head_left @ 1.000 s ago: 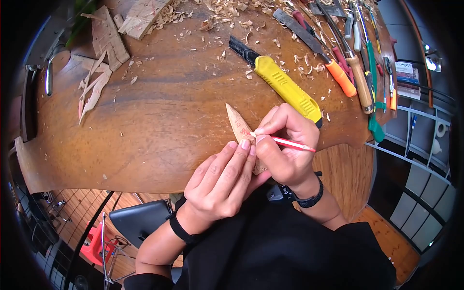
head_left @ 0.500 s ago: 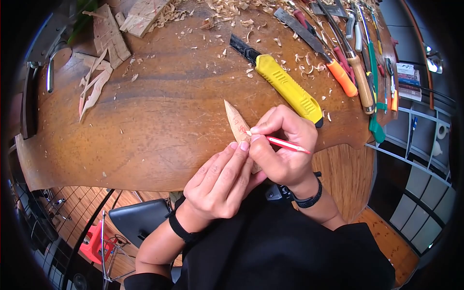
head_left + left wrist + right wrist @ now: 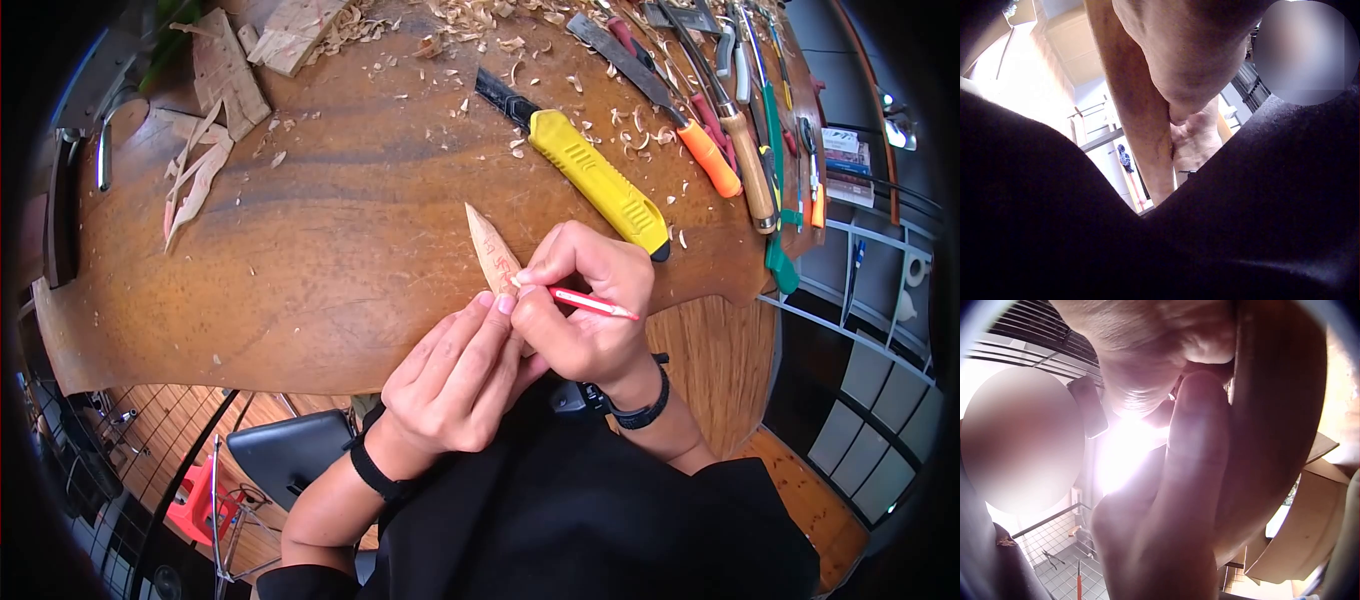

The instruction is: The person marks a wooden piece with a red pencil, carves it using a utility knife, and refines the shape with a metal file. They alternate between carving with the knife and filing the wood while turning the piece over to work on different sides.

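Observation:
My left hand (image 3: 450, 375) holds a pointed, flat piece of pale wood (image 3: 487, 240) at the table's front edge. Its fingertips lie across the lower part, hiding much of that end. Small red marks show on the upper face of the wood. In my right hand (image 3: 585, 345), thumb and fingers pinch a red pencil (image 3: 595, 303), its tip down on the wood beside the left fingertips. The left wrist view shows the table edge and parts of the hands from below; the right wrist view has a thumb (image 3: 1197, 450) close up under the dark table edge.
A yellow utility knife (image 3: 595, 180) lies just beyond the right hand. Chisels and other tools, one with an orange handle (image 3: 710, 160), line the table's right side. Wood offcuts (image 3: 230, 85) lie at the far left, shavings (image 3: 480, 15) at the back. A black chair (image 3: 290, 445) stands front left.
The pencil and right hand have shifted slightly along the wood toward the left fingertips. The wooden piece has edged slightly away from the body. The left hand keeps its hold.

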`<state>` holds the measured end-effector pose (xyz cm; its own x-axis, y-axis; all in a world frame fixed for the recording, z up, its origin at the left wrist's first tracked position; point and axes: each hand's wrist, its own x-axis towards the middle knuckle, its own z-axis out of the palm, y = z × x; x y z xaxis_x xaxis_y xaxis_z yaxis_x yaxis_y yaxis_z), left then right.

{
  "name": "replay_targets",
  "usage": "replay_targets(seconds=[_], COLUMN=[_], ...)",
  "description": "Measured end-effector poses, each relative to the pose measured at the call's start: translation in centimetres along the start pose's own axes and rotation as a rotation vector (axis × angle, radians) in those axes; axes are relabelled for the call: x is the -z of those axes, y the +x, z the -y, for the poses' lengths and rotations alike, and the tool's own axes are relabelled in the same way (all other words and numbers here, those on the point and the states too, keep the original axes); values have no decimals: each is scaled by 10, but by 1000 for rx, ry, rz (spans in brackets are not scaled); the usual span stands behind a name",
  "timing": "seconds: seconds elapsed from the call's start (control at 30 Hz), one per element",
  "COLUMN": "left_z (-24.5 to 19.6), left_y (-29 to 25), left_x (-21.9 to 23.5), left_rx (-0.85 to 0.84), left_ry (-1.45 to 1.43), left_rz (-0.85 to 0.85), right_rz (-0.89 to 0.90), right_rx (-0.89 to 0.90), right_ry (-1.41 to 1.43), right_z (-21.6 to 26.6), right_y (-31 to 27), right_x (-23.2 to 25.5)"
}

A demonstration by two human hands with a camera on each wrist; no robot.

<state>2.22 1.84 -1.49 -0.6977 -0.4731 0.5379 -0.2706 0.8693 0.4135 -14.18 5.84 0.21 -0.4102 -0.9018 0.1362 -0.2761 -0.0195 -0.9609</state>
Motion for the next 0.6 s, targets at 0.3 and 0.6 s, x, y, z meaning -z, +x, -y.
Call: replay_targets(seconds=[0.3, 0.6], left_z=[-1, 0], left_y=[0, 1], left_x=[-1, 0], left_rx=[14, 15], left_ry=[-53, -17], left_rz=[-9, -8], right_rz=[2, -1], right_rx=[47, 38], right_ry=[-36, -48], right_z=[0, 0], right_y=[2, 3], right_x=[1, 1])
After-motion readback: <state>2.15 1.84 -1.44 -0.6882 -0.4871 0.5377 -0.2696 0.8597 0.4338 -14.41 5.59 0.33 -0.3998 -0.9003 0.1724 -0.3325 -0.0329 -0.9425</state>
